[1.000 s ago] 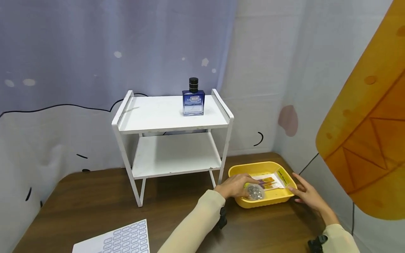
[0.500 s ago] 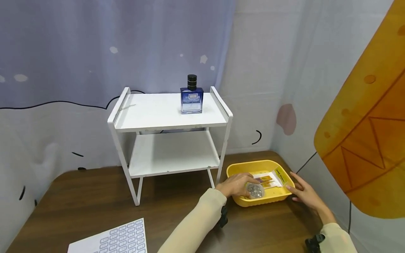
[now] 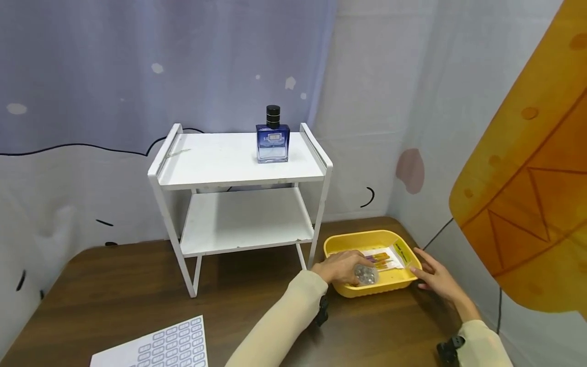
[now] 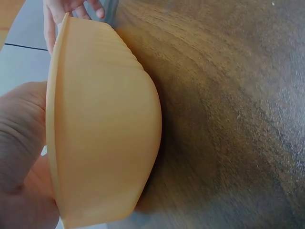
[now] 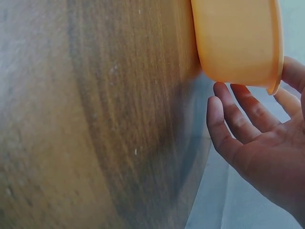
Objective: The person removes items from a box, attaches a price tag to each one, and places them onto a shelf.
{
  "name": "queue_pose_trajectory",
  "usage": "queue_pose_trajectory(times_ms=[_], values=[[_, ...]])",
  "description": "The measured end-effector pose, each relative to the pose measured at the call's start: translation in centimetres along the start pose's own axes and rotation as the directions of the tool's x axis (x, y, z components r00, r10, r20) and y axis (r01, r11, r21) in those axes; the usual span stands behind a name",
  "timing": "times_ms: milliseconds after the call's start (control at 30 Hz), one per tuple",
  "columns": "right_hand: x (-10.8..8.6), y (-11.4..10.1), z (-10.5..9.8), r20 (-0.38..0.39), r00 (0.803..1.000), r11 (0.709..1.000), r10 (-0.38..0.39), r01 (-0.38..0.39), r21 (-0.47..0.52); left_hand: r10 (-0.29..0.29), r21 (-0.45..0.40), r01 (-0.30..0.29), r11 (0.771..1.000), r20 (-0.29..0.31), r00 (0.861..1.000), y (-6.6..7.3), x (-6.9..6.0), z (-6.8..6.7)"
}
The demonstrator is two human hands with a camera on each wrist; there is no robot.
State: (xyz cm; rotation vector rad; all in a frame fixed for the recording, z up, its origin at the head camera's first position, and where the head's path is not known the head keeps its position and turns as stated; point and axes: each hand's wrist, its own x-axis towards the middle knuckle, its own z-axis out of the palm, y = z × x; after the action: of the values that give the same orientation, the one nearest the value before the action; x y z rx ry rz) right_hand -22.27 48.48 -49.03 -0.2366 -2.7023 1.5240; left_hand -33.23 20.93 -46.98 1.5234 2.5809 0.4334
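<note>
"As you counted from the biggest down, what was there?"

"One counter (image 3: pixel 367 323), one white two-tier rack (image 3: pixel 202 163), one printed white sheet (image 3: pixel 169 344), one yellow tray (image 3: pixel 390 285), one blue bottle (image 3: pixel 272 148) on the rack's upper board, then one flat packet (image 3: pixel 385 257) and one clear container (image 3: pixel 367 275) inside the tray."

"And the fingers?"

"The left hand (image 3: pixel 345 267) reached over the tray's left rim, fingers curled round the clear container. The right hand (image 3: pixel 437 280) had its fingers spread at the tray's right end."

"Any writing?"

"'SE' and 'N' on the bottle; the packet's lettering was too small."
</note>
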Motion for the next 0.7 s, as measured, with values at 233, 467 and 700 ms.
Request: queue_pose_trajectory(times_ms=[233,467,700], values=[[0.2,-0.21,0.02,-0.001,1.0,1.0,0.009,-0.009,-0.002,-0.006,0.008,0.006,1.0,0.024,1.0,-0.12,0.12,-0.13],[-0.05,-0.16,0.11,-0.005,1.0,0.999,0.031,-0.031,0.017,0.002,-0.008,-0.002,1.0,0.036,0.999,0.04,0.08,0.06],[-0.09,-0.3,0.1,-0.007,1.0,1.0,0.03,-0.03,0.009,0.002,-0.019,-0.001,1.0,0.049,0.999,-0.01,0.33,0.1]])
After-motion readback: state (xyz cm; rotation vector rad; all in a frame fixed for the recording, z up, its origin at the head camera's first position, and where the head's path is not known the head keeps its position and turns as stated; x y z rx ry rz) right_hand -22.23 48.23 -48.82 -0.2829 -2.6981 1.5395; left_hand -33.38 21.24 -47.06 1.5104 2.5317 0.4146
